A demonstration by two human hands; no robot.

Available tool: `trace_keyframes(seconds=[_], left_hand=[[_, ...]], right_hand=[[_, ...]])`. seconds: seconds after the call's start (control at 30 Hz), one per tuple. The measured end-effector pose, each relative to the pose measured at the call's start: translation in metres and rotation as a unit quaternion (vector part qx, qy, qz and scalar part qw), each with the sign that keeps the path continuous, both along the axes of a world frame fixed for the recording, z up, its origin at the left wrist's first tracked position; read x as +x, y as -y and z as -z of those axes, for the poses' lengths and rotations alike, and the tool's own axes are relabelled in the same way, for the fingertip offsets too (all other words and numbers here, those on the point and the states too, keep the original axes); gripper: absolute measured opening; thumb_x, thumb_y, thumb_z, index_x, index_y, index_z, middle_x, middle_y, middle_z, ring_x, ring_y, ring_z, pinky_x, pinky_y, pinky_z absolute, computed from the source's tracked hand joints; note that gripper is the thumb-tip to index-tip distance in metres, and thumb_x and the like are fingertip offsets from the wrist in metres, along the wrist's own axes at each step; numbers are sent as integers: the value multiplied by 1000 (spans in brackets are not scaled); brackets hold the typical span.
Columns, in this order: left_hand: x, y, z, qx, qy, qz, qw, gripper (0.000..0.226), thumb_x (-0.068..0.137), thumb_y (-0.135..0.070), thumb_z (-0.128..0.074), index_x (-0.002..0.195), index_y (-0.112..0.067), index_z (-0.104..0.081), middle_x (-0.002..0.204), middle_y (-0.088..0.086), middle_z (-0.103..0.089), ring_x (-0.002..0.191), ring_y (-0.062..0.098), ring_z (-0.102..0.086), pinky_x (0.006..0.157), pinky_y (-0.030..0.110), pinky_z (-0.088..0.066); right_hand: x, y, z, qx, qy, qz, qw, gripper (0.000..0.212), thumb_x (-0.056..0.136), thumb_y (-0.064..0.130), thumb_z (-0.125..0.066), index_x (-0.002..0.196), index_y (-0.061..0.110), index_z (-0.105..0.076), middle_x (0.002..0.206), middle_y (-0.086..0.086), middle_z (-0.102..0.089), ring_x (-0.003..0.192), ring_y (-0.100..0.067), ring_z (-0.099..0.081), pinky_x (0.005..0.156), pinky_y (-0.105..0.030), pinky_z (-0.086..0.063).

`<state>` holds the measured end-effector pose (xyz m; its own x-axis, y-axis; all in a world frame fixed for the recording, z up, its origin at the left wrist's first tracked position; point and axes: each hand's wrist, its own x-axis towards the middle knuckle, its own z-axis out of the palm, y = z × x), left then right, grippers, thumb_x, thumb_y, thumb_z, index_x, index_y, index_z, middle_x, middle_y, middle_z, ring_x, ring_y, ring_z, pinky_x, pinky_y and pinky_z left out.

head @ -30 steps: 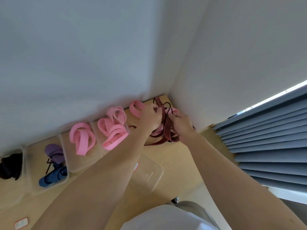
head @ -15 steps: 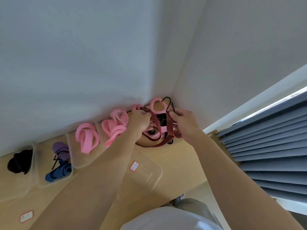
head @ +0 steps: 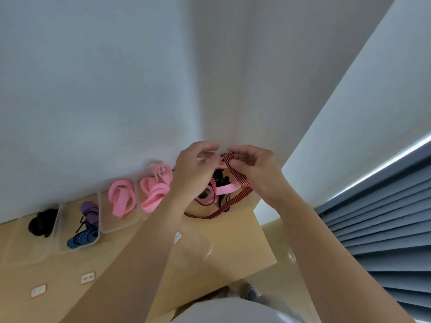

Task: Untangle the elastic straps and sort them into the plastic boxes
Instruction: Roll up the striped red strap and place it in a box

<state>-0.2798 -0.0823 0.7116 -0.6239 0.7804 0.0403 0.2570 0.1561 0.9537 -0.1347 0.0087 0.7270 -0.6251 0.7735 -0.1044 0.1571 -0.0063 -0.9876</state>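
A tangle of straps hangs between my hands above the table's far right corner: a red-and-black striped strap (head: 236, 177), a pink strap (head: 225, 189) and black cords with hooks (head: 219, 179). My right hand (head: 255, 171) pinches the striped strap at its top. My left hand (head: 194, 170) holds the pink strap with curled fingers. The striped strap's lower loop trails onto the table (head: 233, 250). Clear plastic boxes stand along the wall.
Boxes from left to right hold a black strap (head: 43, 221), purple (head: 89, 212) and blue straps (head: 82, 237), and pink straps (head: 121, 197) (head: 155, 190). An empty clear box (head: 198, 244) lies near my left forearm. Blue blinds (head: 384, 220) are at the right.
Both hands have lifted the tangle up off the table toward the wall corner. The right hand's grip has shifted to the top of the striped strap, which now hangs down in a loop.
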Motion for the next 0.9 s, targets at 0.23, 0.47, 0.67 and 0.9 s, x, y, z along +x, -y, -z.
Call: trace_keyframes(seconds=[0.23, 0.47, 0.67, 0.9], left_hand=[[52, 22, -56, 63, -28, 29, 997, 15, 92, -11, -75, 103, -21, -78, 94, -5, -79, 90, 9, -76, 75, 20, -59], [76, 33, -85, 50, -39, -65, 996, 8, 94, -22, -71, 97, -23, -78, 90, -4, -78, 86, 14, -76, 80, 41, -62], [93, 50, -104, 96, 22, -98, 990, 12, 90, -24, -69, 96, -20, -79, 97, 5, -78, 92, 26, -77, 83, 53, -62], [113, 66, -118, 89, -9, -143, 986, 9, 93, -24, -70, 89, -28, -78, 95, -2, -77, 89, 22, -77, 72, 57, -63]], right_hand=[[28, 2, -44, 48, -49, -29, 997, 5, 92, 11, -70, 96, 13, -74, 88, -9, -74, 73, -15, -70, 70, -30, -59], [49, 12, -55, 58, -74, -88, 992, 5, 93, 14, -70, 97, 11, -72, 91, -3, -75, 76, -9, -71, 66, -19, -53], [73, 22, -60, 28, -99, -156, 982, 17, 91, 5, -73, 107, 4, -70, 100, -17, -75, 91, -34, -74, 83, -44, -60], [84, 43, -66, 69, -109, -168, 977, 29, 86, 8, -78, 112, 17, -69, 85, 5, -72, 70, -16, -71, 52, -20, -53]])
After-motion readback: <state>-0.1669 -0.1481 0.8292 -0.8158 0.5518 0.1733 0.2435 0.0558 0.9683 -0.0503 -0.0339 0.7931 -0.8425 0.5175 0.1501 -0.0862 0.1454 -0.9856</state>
